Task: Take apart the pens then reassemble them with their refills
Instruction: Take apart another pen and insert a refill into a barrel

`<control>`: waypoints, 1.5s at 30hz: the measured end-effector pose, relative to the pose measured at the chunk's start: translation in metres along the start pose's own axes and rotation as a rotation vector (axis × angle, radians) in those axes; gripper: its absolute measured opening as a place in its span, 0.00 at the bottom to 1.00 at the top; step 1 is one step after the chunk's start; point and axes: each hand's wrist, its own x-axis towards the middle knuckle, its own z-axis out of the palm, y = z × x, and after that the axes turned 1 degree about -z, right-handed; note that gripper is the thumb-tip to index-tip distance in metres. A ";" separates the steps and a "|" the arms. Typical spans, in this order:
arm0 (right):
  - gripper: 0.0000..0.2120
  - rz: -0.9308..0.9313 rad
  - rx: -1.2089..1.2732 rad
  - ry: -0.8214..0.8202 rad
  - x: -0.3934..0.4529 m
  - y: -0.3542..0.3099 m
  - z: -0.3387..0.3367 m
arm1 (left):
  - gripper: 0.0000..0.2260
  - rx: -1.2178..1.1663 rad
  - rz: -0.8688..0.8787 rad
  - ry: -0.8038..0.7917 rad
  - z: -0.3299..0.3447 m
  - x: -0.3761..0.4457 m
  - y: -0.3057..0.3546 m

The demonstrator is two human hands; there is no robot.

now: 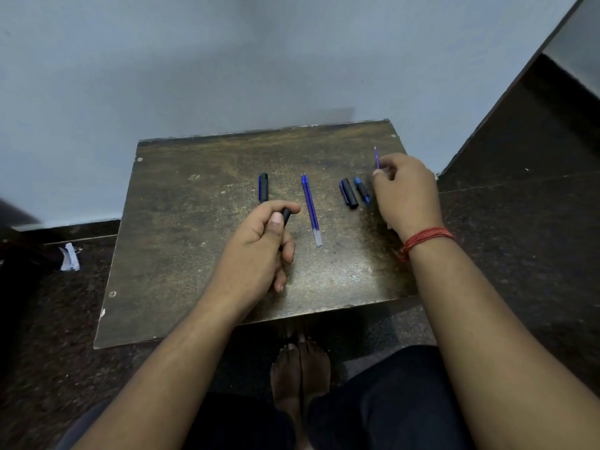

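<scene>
**Refill meeting barrel**

The left hand (259, 245) is gripping a black barrel (286, 216); the right hand (406, 193) is pinching a refill (376, 157), apparently lifted above the table (181, 222). Misaligning them risks bending the refill's thin tip.

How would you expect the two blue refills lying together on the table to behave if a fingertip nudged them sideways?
The two blue refills are thin, round tubes, so they would probably roll apart. They look light, so a slight touch may move them. The table looks flat, so little would likely stop them.
</scene>
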 end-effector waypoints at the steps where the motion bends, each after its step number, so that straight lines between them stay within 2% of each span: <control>1: 0.11 -0.005 -0.039 -0.018 0.000 0.001 0.002 | 0.13 -0.001 0.001 -0.001 0.000 0.000 0.000; 8: 0.09 -0.022 -0.190 -0.064 -0.004 -0.005 0.004 | 0.12 -0.008 0.003 -0.001 0.000 -0.001 0.001; 22: 0.11 0.016 -0.166 -0.087 -0.005 -0.011 -0.001 | 0.11 0.004 -0.024 0.029 0.000 -0.002 0.002; 26: 0.09 -0.021 -0.113 0.028 -0.008 -0.018 -0.007 | 0.12 -0.053 -0.046 0.046 0.000 -0.002 0.004; 29: 0.07 -0.104 -0.078 0.079 -0.013 -0.030 -0.010 | 0.11 -0.191 -0.078 0.052 -0.001 -0.003 0.006; 32: 0.06 -0.224 -0.128 -0.011 -0.022 -0.044 -0.002 | 0.10 -0.389 -0.116 0.075 -0.004 -0.001 0.009; 34: 0.05 -0.282 -0.197 -0.089 -0.028 -0.051 0.006 | 0.10 -0.439 -0.125 0.089 -0.005 0.001 0.009; 38: 0.04 -0.307 -0.272 -0.178 -0.035 -0.056 0.018 | 0.10 -0.443 -0.125 0.094 -0.006 0.002 0.008; 45: 0.05 -0.337 -0.313 -0.215 -0.038 -0.060 0.024 | 0.10 -0.448 -0.130 0.092 -0.006 0.001 0.008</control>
